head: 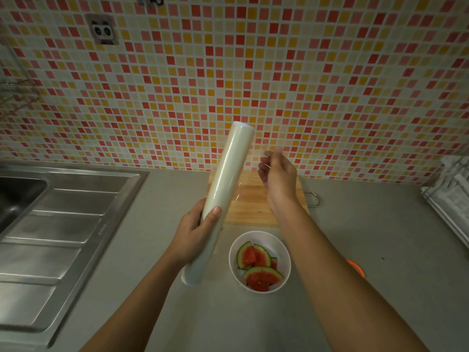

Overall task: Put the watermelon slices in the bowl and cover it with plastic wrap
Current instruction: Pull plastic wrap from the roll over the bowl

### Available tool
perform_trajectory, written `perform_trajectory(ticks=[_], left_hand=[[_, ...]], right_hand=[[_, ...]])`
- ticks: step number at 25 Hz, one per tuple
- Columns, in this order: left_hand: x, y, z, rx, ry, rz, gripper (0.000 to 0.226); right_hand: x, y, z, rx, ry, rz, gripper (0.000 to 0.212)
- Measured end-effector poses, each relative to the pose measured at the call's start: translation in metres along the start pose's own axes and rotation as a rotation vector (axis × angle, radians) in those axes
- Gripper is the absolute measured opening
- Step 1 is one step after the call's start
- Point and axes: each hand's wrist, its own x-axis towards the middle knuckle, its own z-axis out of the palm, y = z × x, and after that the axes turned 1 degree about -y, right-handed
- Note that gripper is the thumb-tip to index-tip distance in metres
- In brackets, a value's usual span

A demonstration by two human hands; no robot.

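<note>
A white bowl [284, 252] stands on the grey counter and holds several watermelon slices [258, 268] with green rind. Above and left of it my left hand [195, 235] grips a long roll of plastic wrap [228, 184], tilted nearly upright. My right hand [276, 174] is raised to the right of the roll, its fingers pinching the edge of a clear sheet of wrap [243, 194] that stretches from the roll. The sheet is faint and hangs above the cutting board.
A wooden cutting board [248, 212] lies behind the bowl against the mosaic tile wall. A steel sink with draining board [63, 224] fills the left. A rack [451, 199] stands at the right edge. Something orange [356, 268] peeks out beside my right forearm.
</note>
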Motion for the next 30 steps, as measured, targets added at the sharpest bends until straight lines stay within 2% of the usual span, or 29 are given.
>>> perform_trajectory(ticks=[2, 4, 8, 10, 12, 16, 19, 22, 24, 27, 30], left_hand=[[0.006, 0.004, -0.005, 0.028, 0.033, 0.014, 0.063], [0.016, 0.010, -0.012, 0.031, 0.056, 0.018, 0.058], [0.038, 0.027, -0.027, 0.113, 0.062, 0.101, 0.042], [0.046, 0.034, -0.031, 0.157, 0.071, 0.163, 0.036], [0.049, 0.038, -0.032, 0.185, 0.075, 0.202, 0.034], [0.050, 0.042, -0.031, 0.165, 0.076, 0.233, 0.039], [0.053, 0.046, -0.030, 0.118, 0.076, 0.197, 0.032], [0.060, 0.054, -0.029, 0.056, 0.093, 0.184, 0.030], [0.063, 0.059, -0.028, 0.043, 0.106, 0.196, 0.029], [0.066, 0.061, -0.025, 0.078, 0.126, 0.238, 0.034], [0.068, 0.063, -0.025, 0.104, 0.170, 0.285, 0.029]], right_hand=[[0.002, 0.003, -0.006, 0.084, 0.055, 0.116, 0.046], [-0.004, 0.009, -0.010, 0.004, 0.032, 0.058, 0.044], [-0.035, 0.039, -0.006, -0.337, -0.292, -0.031, 0.017], [-0.047, 0.048, 0.001, -0.301, -0.378, -0.024, 0.010], [-0.051, 0.050, 0.007, -0.250, -0.372, -0.083, 0.004], [-0.043, 0.051, 0.005, -0.364, -0.356, -0.191, 0.008], [-0.039, 0.050, -0.003, -0.366, -0.304, -0.145, 0.007], [-0.050, 0.052, -0.002, -0.297, -0.387, -0.035, 0.016], [-0.058, 0.054, 0.005, -0.300, -0.419, -0.072, 0.016], [-0.058, 0.051, 0.012, -0.309, -0.371, -0.165, 0.008], [-0.053, 0.048, 0.009, -0.388, -0.366, -0.185, 0.009]])
